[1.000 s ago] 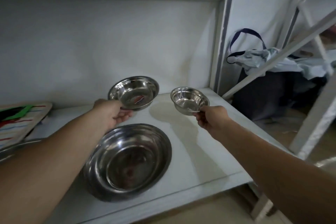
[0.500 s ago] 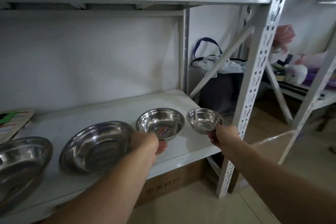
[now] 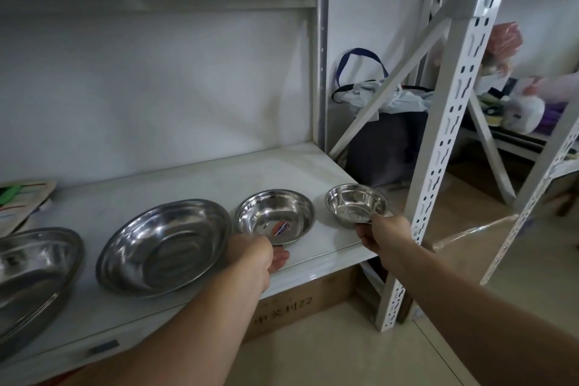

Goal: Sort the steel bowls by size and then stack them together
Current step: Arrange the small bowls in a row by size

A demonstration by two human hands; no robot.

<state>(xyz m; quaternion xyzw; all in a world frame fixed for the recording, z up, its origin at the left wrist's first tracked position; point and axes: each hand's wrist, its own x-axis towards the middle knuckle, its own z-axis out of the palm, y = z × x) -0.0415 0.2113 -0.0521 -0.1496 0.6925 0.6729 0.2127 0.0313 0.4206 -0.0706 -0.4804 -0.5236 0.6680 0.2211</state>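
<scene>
White shelf (image 3: pixel 194 185); left hand (image 3: pixel 250 255) fingers pinch stickered steel bowl (image 3: pixel 275 216); right hand (image 3: pixel 383 236) grips smallest bowl (image 3: pixel 355 204).

The smallest bowl (image 3: pixel 355 203) is bright silver steel with pale reflections; the medium bowl (image 3: pixel 275 215) is the same silver and carries a small red, white and blue sticker (image 3: pixel 280 228) on its inner floor; the large bowl (image 3: pixel 164 246) is a duller grey silver with dark ringed reflections; the widest bowl (image 3: pixel 31 269) at the left edge is silver with grey streaks. The shelf (image 3: pixel 194 185) is white, the slotted upright (image 3: pixel 445 141) white with dark slots; the board (image 3: pixel 22 200) is beige with green, red and blue marks; the carton (image 3: pixel 300 307) is brown with dark print; the bag (image 3: pixel 388 147) is dark with blue handles.
</scene>
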